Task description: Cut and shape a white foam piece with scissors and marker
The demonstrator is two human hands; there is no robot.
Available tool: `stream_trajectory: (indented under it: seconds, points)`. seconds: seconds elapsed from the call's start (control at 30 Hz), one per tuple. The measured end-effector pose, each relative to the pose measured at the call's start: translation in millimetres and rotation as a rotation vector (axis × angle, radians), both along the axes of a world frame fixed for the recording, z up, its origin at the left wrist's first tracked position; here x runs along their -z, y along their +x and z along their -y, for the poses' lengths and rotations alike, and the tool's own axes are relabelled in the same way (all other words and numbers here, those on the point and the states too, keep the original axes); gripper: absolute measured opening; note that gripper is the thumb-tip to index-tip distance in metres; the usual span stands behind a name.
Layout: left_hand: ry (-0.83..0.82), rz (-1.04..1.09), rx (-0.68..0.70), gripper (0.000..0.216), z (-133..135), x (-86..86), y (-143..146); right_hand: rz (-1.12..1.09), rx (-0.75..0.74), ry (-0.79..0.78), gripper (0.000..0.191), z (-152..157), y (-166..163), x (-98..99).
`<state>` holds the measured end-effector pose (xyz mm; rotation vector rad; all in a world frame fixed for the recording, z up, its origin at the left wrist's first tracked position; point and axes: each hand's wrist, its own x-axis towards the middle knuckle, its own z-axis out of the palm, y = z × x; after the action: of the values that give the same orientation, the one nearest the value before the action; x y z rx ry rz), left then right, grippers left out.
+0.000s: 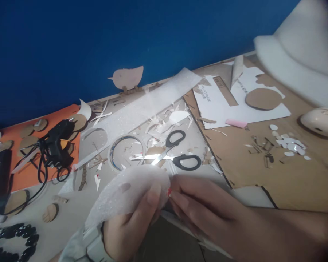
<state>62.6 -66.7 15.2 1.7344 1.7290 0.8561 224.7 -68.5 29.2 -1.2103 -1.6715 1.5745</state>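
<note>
Fingers of my left hand (125,231) are closed, thumb on top, around the lower part of a rounded, translucent white foam cutout (112,198), which I hold raised over the near edge of the grey worktop (82,207). My right hand (207,207) has its thumb and index finger drawn together at the cutout's right border, where a small red piece (169,193) shows at the tips; from the head view I cannot tell whether it is attached. Just beyond lie steel scissors with black handles (164,157), blades reaching across a pale, hollow ring (109,154). Nearer the far edge, a long white foam strip (153,102) runs diagonally, and a pink bird-shaped cutout (128,78) stands upright. Towards the left edge I see a black glue gun (58,136) on an orange sheet (56,119), with a black bead bracelet (31,240) at the near left corner. Brown cardboard (235,163) covers the right side, bearing small white discs (292,145).
</note>
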Motion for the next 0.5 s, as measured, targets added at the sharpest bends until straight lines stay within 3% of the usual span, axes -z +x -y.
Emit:
stream_trajectory:
  seconds: [0.2,0.3,0.5]
  points:
    - [-0.078,0.011,0.141,0.045,1,7.6,-18,0.079,-0.017,0.113,0.020,-5,3,-3.2]
    - [-0.015,-0.123,0.079,0.035,5,13.1,-24,0.109,-0.042,0.134,0.020,-8,6,-6.4]
    - [0.003,-0.190,0.072,0.040,7,8.2,-15,0.118,0.054,0.112,0.024,-9,2,-6.2]
